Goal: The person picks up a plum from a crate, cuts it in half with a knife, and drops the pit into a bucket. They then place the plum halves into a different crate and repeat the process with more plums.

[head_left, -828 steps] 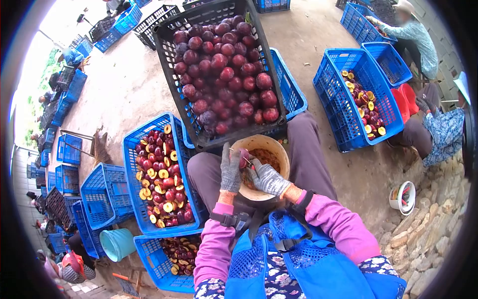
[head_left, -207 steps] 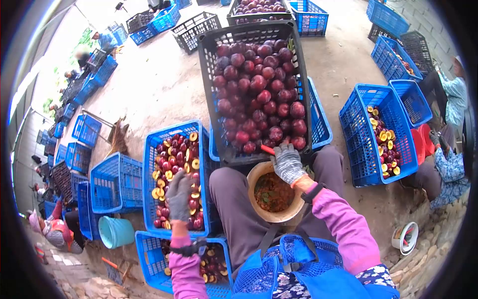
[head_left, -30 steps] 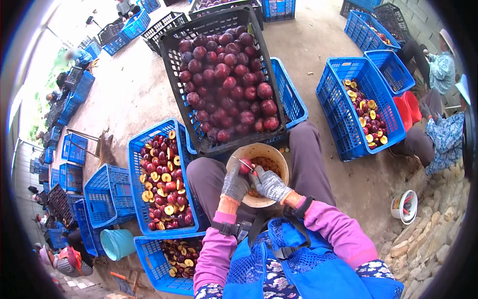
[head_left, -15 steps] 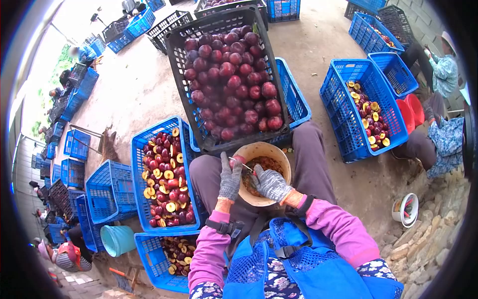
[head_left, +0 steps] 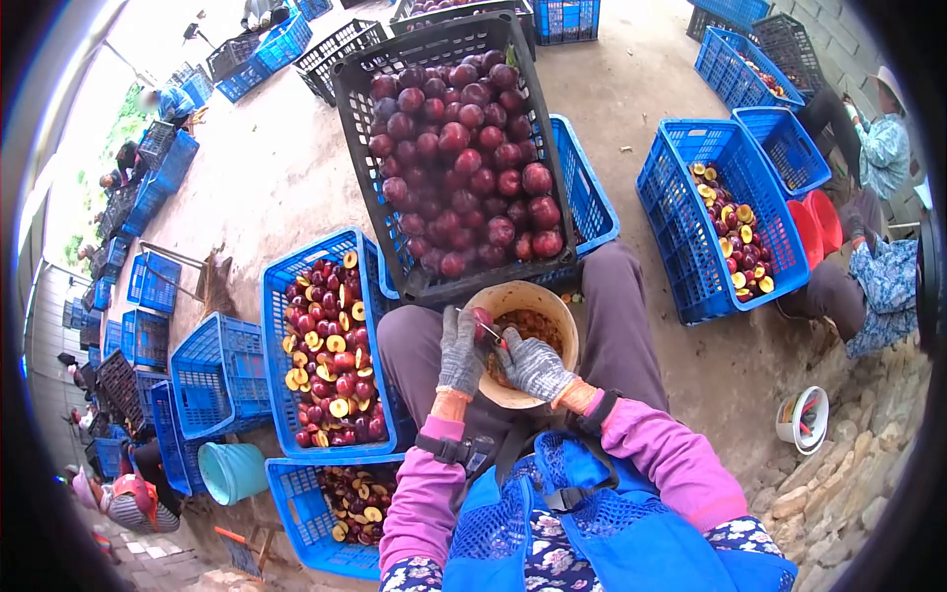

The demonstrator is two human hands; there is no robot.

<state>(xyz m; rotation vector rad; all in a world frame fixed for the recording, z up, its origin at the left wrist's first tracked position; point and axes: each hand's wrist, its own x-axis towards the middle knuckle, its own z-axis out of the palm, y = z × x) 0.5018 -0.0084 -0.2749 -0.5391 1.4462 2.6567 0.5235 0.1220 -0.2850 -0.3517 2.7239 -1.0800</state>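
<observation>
Both my hands wear grey knit gloves and meet over a cream bucket (head_left: 564, 314) held between my knees, with brownish scraps inside. My left hand (head_left: 459, 353) is closed around a dark red plum (head_left: 482, 324). In my right hand (head_left: 538, 368) is a small knife (head_left: 502, 343) with a red handle, its blade against the plum; part of it is hidden by the fingers. Just beyond the bucket, a black crate (head_left: 352, 148) full of whole plums (head_left: 469, 163) rests tilted on a blue crate (head_left: 592, 197).
To my left stands a blue crate (head_left: 279, 395) of halved plums (head_left: 335, 345), with another blue crate (head_left: 296, 513) nearer. A turquoise bucket (head_left: 233, 474) is beside them. On the right are a blue crate (head_left: 681, 257), a white pail (head_left: 804, 419) and a co-worker (head_left: 883, 286).
The plum has turned slightly in my left hand, and its darker skin now faces up. The left fingers have shifted a little to the right; the knife stays at the plum.
</observation>
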